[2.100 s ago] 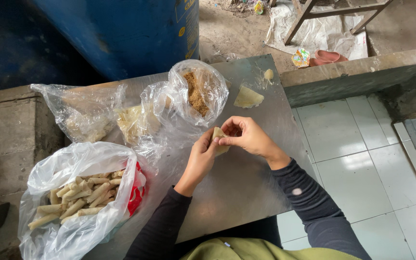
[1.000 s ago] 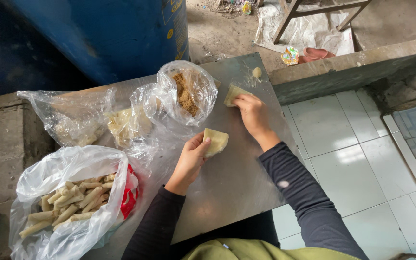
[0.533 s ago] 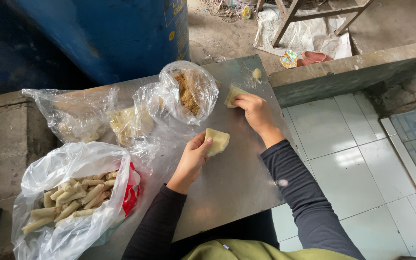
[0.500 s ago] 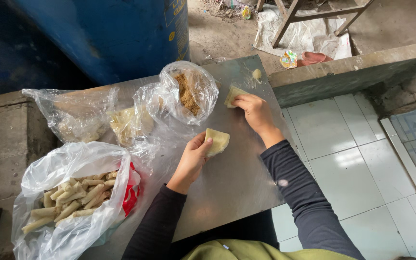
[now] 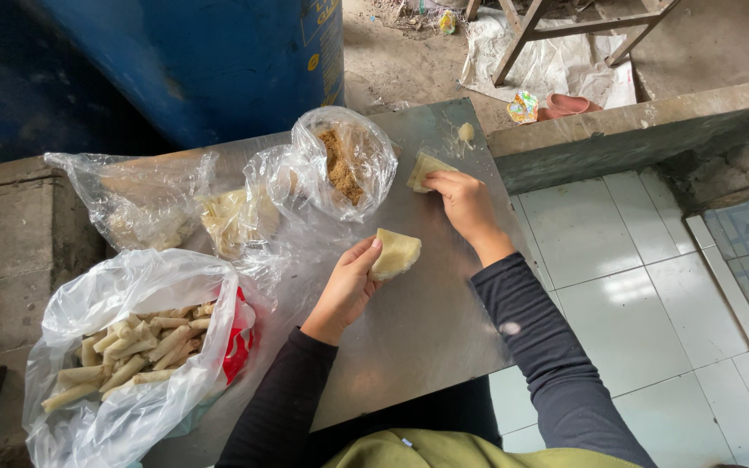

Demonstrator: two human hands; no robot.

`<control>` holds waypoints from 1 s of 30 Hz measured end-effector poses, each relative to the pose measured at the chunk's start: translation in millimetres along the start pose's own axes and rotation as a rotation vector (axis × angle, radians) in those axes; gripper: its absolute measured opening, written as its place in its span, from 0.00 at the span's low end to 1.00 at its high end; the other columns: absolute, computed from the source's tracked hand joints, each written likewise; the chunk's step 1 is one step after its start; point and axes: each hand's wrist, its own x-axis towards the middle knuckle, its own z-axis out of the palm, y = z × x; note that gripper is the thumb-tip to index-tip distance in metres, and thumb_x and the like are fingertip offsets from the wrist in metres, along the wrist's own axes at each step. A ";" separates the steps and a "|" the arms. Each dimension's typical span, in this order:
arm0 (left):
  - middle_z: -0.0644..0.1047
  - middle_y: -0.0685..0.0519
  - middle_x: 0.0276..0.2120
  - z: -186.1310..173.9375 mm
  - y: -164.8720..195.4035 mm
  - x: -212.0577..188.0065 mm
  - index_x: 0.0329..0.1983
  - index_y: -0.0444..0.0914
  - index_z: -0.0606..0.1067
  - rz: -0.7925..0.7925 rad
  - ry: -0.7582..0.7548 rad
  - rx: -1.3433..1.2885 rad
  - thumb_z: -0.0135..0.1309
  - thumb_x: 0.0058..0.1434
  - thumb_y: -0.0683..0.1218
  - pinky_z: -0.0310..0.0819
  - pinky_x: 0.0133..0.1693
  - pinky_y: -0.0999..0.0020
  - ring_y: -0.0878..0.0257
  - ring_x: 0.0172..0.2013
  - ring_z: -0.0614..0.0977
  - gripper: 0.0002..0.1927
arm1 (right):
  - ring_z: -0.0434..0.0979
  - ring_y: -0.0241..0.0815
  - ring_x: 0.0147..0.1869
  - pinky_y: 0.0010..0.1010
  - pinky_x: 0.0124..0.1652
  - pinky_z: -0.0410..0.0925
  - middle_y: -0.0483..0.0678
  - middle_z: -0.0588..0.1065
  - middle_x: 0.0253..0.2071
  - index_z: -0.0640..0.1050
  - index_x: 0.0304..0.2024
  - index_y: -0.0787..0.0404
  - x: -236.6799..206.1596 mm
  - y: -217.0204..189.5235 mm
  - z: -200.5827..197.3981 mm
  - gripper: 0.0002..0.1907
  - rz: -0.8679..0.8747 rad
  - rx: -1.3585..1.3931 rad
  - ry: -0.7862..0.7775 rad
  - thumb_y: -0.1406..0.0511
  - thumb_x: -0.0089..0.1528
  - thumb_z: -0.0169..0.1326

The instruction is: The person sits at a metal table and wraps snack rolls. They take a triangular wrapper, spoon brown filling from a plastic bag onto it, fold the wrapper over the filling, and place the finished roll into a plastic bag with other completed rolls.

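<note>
My left hand (image 5: 347, 284) holds a pale folded dough piece (image 5: 395, 252) just above the metal sheet (image 5: 418, 338). My right hand (image 5: 465, 204) reaches to the far side of the sheet, its fingers pressed on a second pale dough wrapper (image 5: 421, 168) lying there. A clear bag with brown crumbly filling (image 5: 344, 161) stands open right beside that wrapper. A small lump of dough (image 5: 466, 132) sits near the sheet's far corner.
A large clear bag of rolled pale sticks (image 5: 132, 342) stands at the left front. Two more clear bags (image 5: 153, 204) lie behind it. A blue drum (image 5: 218, 61) rises beyond the sheet. A concrete ledge (image 5: 626, 134) and a tiled floor (image 5: 617, 277) lie to the right.
Two seconds ago both hands worked one dough piece together. Since then my right hand has reached out to the far wrapper, while my left keeps hold of the folded piece.
</note>
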 end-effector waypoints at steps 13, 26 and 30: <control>0.79 0.51 0.51 10.0 10.4 -7.4 0.63 0.31 0.70 -0.010 -0.039 -0.084 0.42 0.73 0.56 0.76 0.51 0.69 0.65 0.49 0.81 0.26 | 0.77 0.51 0.60 0.39 0.56 0.69 0.51 0.79 0.54 0.81 0.51 0.61 9.3 -20.5 -26.9 0.15 0.005 0.212 -0.161 0.71 0.61 0.59; 0.72 0.51 0.58 10.7 13.0 -12.5 0.73 0.31 0.61 0.035 -0.241 0.038 0.47 0.58 0.30 0.69 0.57 0.71 0.66 0.57 0.74 0.36 | 0.77 0.35 0.46 0.28 0.47 0.69 0.44 0.77 0.40 0.82 0.39 0.63 12.0 -71.4 -50.2 0.06 0.091 0.751 -0.748 0.66 0.61 0.63; 0.72 0.53 0.60 12.9 14.4 -13.2 0.73 0.32 0.59 0.018 -0.211 0.070 0.47 0.56 0.31 0.69 0.57 0.72 0.67 0.58 0.75 0.38 | 0.77 0.33 0.47 0.26 0.49 0.70 0.44 0.78 0.41 0.82 0.40 0.64 9.9 -63.0 -46.3 0.06 0.148 0.853 -0.757 0.67 0.63 0.60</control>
